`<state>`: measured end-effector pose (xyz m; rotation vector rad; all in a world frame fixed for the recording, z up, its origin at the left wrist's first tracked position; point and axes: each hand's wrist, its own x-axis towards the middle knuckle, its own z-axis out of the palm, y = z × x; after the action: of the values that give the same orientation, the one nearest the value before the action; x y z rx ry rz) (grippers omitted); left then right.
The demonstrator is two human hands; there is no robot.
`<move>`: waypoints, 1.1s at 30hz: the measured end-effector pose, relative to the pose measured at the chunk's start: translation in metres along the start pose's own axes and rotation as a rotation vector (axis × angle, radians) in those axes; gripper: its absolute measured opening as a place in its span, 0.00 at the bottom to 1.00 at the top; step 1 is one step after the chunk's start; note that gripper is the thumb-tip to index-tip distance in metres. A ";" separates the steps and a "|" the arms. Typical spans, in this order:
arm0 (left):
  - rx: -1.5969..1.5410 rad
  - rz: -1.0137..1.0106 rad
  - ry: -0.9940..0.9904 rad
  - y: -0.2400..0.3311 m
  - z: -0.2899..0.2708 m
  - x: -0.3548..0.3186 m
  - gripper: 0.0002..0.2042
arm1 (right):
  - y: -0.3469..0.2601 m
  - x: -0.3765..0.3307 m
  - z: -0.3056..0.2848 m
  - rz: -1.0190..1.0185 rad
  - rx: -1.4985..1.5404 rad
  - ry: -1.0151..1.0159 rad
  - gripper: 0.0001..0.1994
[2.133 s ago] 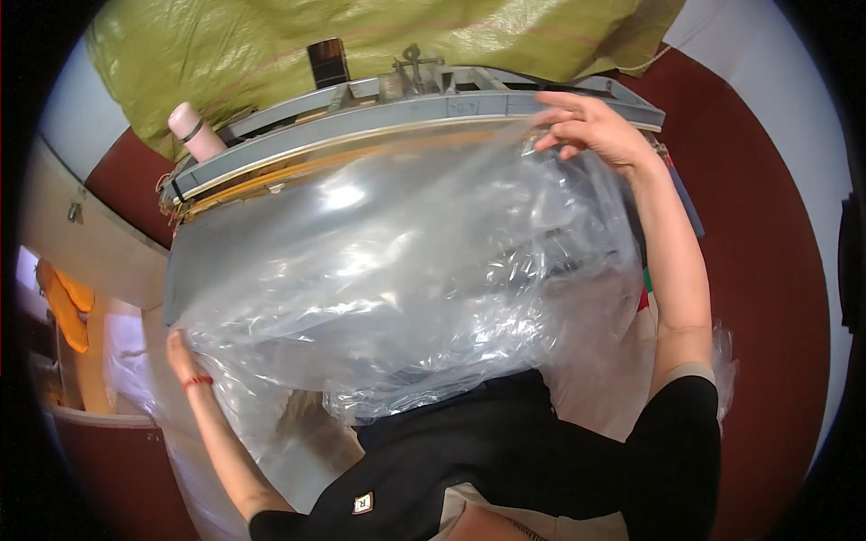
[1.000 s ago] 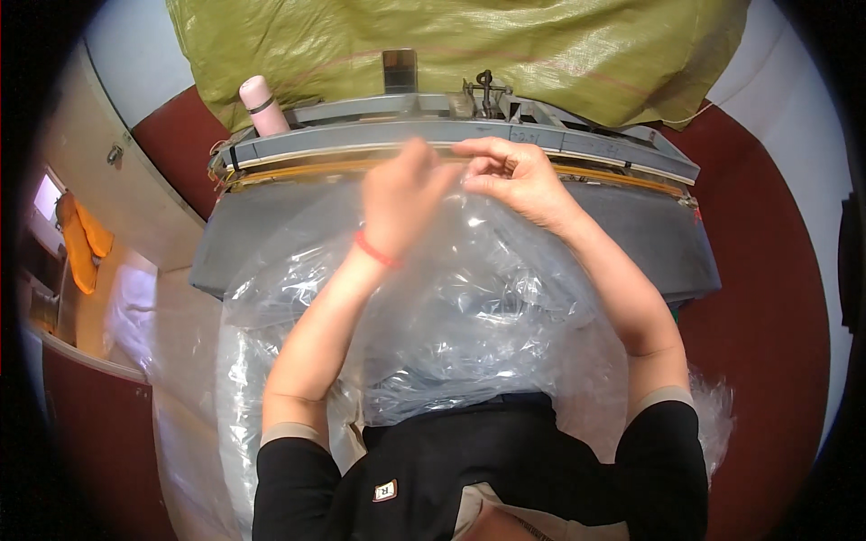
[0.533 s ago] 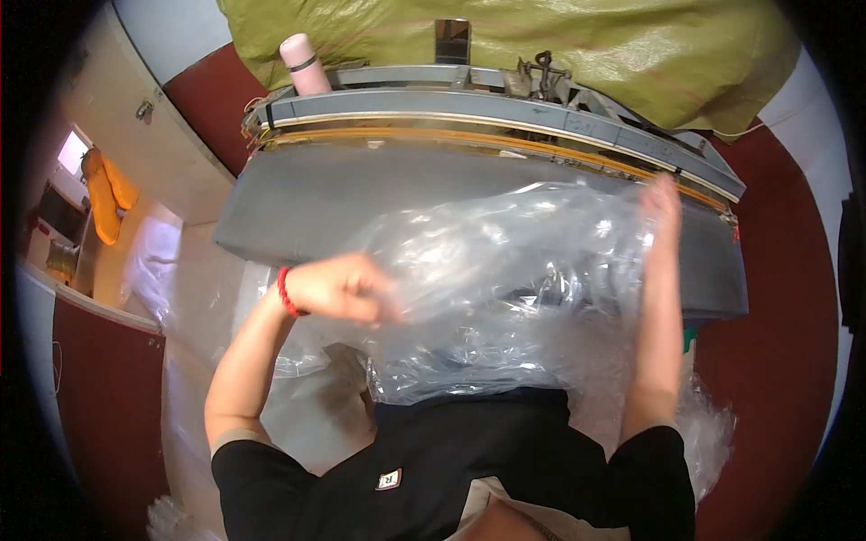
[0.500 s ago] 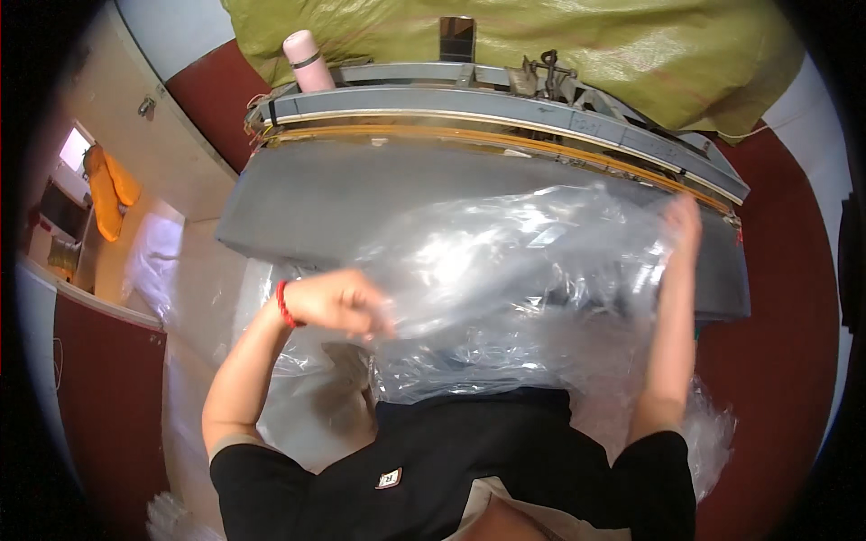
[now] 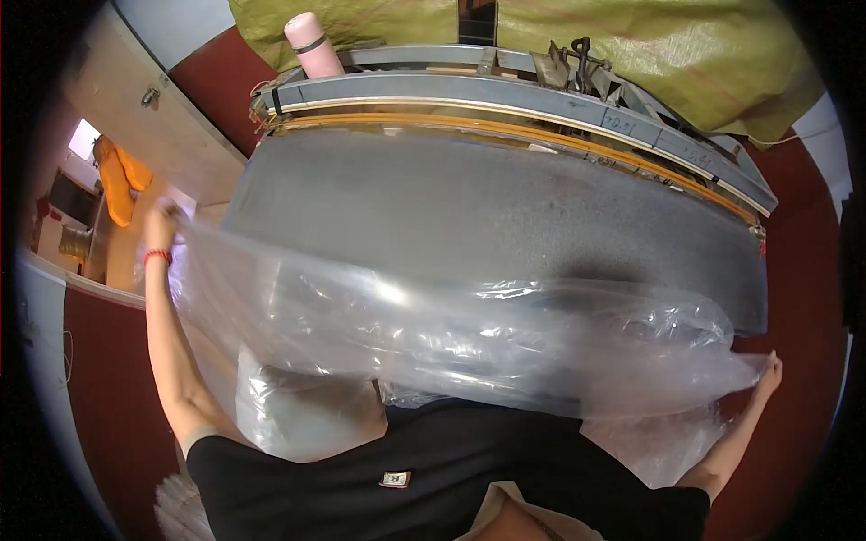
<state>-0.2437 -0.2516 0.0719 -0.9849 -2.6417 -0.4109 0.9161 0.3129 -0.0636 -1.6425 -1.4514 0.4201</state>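
A wide sheet of clear plastic film (image 5: pixel 433 338) is stretched between my two hands, sagging over the near edge of a grey padded worktop (image 5: pixel 406 198). At the far left, my left hand (image 5: pixel 164 224), with a red cord bracelet on the wrist, is closed on one end of the film. Out at the right, lower than the worktop's corner, my right hand (image 5: pixel 771 371) pinches the opposite end. Shiny folds run along the film. Whether it is a single layer or a bag, I cannot tell.
Behind the worktop runs a grey metal sealing frame (image 5: pixel 505 97) with orange strips and a clamp (image 5: pixel 582 68). A pink bottle (image 5: pixel 314 47) stands at its left end. Green woven sheeting (image 5: pixel 649 59) hangs behind. More plastic (image 5: pixel 307 419) lies near my lap; a door (image 5: pixel 149 99) is at left.
My hands have moved apart, the left outward to the far left and the right down and outward. The bunched film is now spread wide and lies nearer to me, baring the worktop.
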 end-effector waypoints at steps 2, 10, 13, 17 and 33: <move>0.190 0.069 0.759 0.114 -0.023 0.027 0.06 | -0.042 -0.006 0.034 -0.038 -0.185 0.028 0.17; -0.076 0.188 -0.147 0.148 0.182 0.030 0.25 | -0.073 0.056 0.164 -0.277 -0.270 0.107 0.17; -0.017 0.035 -0.166 0.128 0.198 0.041 0.24 | -0.093 0.053 0.171 -0.131 -0.371 0.176 0.18; 0.011 0.066 -0.150 0.086 0.205 0.072 0.25 | -0.107 0.046 0.179 -0.027 -0.419 0.319 0.19; -1.330 0.506 -1.203 0.627 0.064 -0.152 0.10 | -0.115 0.030 0.137 0.183 0.360 -0.099 0.14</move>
<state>0.2750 0.1373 0.0591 -2.9078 -2.4146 -2.0804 0.7508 0.3850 -0.0416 -1.4805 -1.2145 0.8260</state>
